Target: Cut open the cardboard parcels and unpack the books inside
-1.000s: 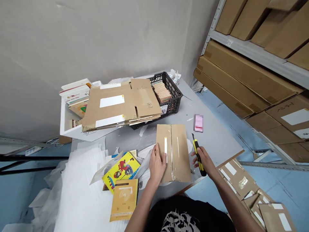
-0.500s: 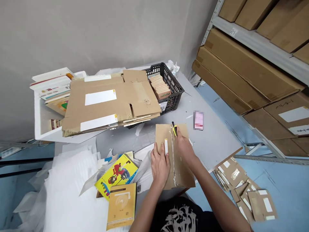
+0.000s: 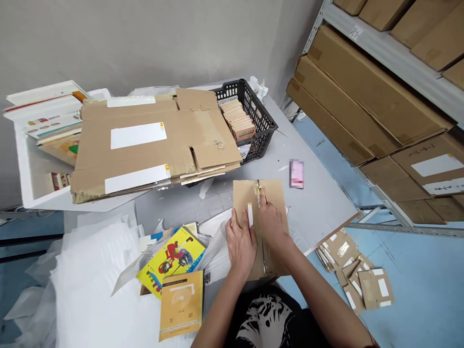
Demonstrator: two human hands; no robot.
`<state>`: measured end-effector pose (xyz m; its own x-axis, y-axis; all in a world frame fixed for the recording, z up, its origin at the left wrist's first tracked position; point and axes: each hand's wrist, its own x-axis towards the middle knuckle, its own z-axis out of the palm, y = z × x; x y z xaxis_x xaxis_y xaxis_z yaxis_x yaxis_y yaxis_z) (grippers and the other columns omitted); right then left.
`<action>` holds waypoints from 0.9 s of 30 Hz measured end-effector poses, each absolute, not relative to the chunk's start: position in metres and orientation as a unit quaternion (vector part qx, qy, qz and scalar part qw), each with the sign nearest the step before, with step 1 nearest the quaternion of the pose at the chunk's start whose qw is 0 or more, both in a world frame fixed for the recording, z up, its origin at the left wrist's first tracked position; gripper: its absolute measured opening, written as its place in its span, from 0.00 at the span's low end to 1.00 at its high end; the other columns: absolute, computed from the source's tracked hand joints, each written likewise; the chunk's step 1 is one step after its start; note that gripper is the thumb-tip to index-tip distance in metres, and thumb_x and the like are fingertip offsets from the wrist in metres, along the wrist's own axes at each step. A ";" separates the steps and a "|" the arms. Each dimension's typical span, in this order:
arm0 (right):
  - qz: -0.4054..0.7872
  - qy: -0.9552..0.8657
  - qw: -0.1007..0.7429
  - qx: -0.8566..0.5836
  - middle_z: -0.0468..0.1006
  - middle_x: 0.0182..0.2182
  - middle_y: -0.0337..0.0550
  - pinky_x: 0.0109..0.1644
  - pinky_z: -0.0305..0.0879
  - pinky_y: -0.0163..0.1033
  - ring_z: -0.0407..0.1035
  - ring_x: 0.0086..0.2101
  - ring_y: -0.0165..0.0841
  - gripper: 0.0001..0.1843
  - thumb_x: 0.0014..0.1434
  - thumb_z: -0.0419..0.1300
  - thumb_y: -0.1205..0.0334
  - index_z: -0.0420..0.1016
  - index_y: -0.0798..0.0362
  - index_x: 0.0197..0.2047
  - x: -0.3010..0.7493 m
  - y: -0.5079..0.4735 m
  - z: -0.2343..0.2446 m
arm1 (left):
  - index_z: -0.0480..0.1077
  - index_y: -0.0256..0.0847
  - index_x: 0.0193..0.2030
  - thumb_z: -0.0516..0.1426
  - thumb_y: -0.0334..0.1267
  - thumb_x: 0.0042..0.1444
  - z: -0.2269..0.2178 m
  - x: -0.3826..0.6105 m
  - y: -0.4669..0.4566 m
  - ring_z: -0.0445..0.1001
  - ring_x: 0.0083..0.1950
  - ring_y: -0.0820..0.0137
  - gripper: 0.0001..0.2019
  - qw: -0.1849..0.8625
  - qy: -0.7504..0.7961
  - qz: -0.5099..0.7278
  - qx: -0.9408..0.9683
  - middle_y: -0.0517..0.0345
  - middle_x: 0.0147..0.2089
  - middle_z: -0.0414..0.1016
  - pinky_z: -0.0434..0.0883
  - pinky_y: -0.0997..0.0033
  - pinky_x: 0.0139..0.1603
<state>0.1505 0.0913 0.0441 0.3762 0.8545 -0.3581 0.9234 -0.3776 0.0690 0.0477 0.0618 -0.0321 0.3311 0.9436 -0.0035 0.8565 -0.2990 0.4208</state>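
A small cardboard box point(image 3: 241, 193) lies on the table in front of me, with clear tape along its middle seam and a narrow white label. My left hand point(image 3: 240, 244) rests flat on its left part, fingers spread beside the label. In my right hand point(image 3: 271, 222) is a yellow and black box cutter point(image 3: 259, 190), its tip at the far end of the taped seam. The index finger stretches along the cutter; most of the handle is hidden under the hand. Below the hands, the seam shows as a dark line.
Flattened cardboard point(image 3: 145, 116) covers a white bin point(image 3: 32, 179) of books and part of a black crate point(image 3: 268, 128). Left of the box lie a yellow picture book point(image 3: 174, 258), an orange booklet point(image 3: 181, 304) and white foam sheets point(image 3: 94, 285). A pink card-like item point(image 3: 297, 174) lies right.
My right hand has brought the box cutter from beside the seam onto it, at the far end. The left hand stays on the box. The camera view has shifted slightly.
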 end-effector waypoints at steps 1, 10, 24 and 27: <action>-0.126 0.545 0.130 0.819 0.79 0.37 0.54 0.36 0.69 0.32 0.76 0.36 0.35 0.45 0.56 0.59 0.71 0.40 0.65 0.70 0.149 0.089 0.044 | 0.57 0.39 0.67 0.47 0.37 0.63 -0.033 0.048 0.062 0.57 0.63 0.52 0.25 0.176 0.564 0.125 0.797 0.38 0.70 0.48 0.66 0.48 0.58; -0.132 0.544 0.134 0.818 0.80 0.36 0.53 0.37 0.70 0.31 0.76 0.36 0.35 0.45 0.54 0.62 0.68 0.44 0.67 0.69 0.143 0.082 0.039 | 0.58 0.39 0.66 0.48 0.36 0.63 -0.033 0.048 0.061 0.58 0.63 0.53 0.24 0.171 0.566 0.135 0.795 0.39 0.70 0.49 0.67 0.48 0.57; -0.221 0.556 0.222 0.770 0.79 0.37 0.59 0.38 0.71 0.35 0.77 0.36 0.37 0.33 0.60 0.47 0.77 0.48 0.67 0.68 0.124 0.012 0.074 | 0.57 0.40 0.67 0.47 0.31 0.62 -0.026 0.049 0.061 0.58 0.65 0.55 0.25 0.176 0.579 0.106 0.789 0.42 0.70 0.51 0.67 0.53 0.59; -0.236 0.587 0.238 0.736 0.78 0.42 0.63 0.37 0.72 0.38 0.76 0.36 0.38 0.34 0.56 0.46 0.81 0.51 0.67 0.67 0.122 -0.007 0.082 | 0.55 0.41 0.68 0.46 0.31 0.62 -0.025 0.049 0.061 0.57 0.66 0.54 0.26 0.185 0.580 0.098 0.787 0.43 0.71 0.50 0.67 0.51 0.59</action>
<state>0.1221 -0.0069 0.0815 0.1983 0.7525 -0.6280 0.9778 -0.1961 0.0738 0.0491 0.0611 -0.0255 0.3073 0.9497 -0.0598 0.8768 -0.2581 0.4056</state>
